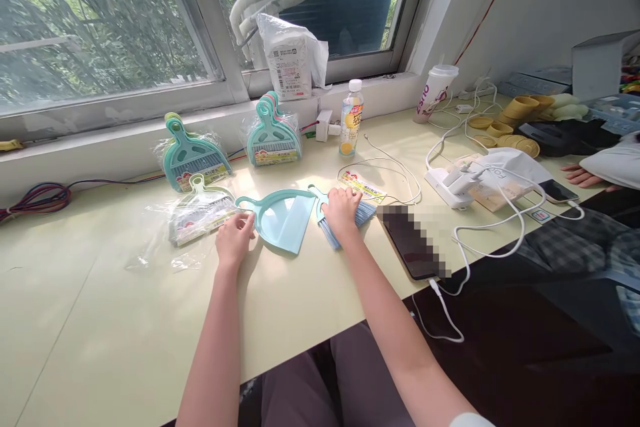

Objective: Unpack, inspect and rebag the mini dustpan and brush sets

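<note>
A light blue mini dustpan (283, 217) lies flat on the pale yellow table (125, 320). My left hand (234, 239) rests beside the dustpan's handle with its fingers curled, touching the handle's left side. My right hand (341, 210) is closed over a small blue hand brush (363, 213), pressing on its bristles. The brush's yellow paper label (363, 187) sticks out behind the hand. A clear plastic bag holding another dustpan set (200, 213) lies left of my left hand.
Two packs of teal dustpan sets (193, 160) (274, 137) stand against the sill. A drink bottle (351, 119), a phone (413, 243) on a white cable, a power strip (450, 185) and a cup (434, 93) sit right. Another person's hand (580, 175) rests far right.
</note>
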A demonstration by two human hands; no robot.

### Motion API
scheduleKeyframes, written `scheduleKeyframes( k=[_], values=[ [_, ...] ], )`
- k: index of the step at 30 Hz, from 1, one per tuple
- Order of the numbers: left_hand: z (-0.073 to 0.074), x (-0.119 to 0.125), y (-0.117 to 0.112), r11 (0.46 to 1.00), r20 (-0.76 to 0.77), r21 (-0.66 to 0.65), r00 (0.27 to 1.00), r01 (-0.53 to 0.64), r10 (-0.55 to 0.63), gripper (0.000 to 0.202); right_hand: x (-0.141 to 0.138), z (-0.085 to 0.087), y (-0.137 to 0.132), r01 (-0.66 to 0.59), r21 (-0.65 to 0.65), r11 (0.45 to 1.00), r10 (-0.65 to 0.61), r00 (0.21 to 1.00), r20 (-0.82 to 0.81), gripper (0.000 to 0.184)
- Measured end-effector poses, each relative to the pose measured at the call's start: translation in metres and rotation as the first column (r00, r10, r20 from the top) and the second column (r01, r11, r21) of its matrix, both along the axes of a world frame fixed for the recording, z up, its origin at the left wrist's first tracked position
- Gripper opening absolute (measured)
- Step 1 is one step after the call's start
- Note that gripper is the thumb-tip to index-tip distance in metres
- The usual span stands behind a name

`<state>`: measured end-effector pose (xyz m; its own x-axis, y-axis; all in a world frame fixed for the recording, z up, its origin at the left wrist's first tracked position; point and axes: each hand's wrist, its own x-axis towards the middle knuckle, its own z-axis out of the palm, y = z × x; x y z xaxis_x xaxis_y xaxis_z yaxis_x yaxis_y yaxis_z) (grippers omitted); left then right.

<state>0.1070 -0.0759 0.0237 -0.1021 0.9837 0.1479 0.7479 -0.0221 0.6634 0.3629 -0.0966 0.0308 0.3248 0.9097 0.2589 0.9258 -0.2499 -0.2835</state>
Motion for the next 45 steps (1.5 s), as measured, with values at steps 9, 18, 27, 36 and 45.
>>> scheduleKeyframes(
  k=[9,18,27,36,45],
  values=[
    [-0.007,0.007,0.001,0.996,-0.030,0.038,0.997,0.077,-0.076,0.028,-0.009,0.010,0.005,-0.011,0.153,0.988,0.047,0.971,-0.236,0.017],
    [-0.013,0.018,0.003,0.989,0.296,0.060,0.944,0.135,-0.147,0.027,-0.069,0.008,-0.011,-0.371,0.081,0.925,0.379,0.913,-0.153,0.011],
    [-0.008,0.026,-0.003,0.938,0.491,0.005,0.816,0.346,-0.303,0.053,-0.058,0.007,-0.002,-0.309,0.149,0.939,0.342,0.876,-0.340,0.016],
    [0.012,0.021,-0.010,0.909,0.694,-0.043,0.667,0.414,-0.271,0.060,-0.029,-0.007,0.018,-0.610,0.174,0.773,0.462,0.354,-0.813,0.039],
    [0.013,0.014,-0.013,0.802,0.618,-0.244,0.725,0.545,-0.304,0.051,-0.037,-0.014,0.023,-0.494,0.163,0.854,0.314,0.241,-0.918,0.029]
  ],
)
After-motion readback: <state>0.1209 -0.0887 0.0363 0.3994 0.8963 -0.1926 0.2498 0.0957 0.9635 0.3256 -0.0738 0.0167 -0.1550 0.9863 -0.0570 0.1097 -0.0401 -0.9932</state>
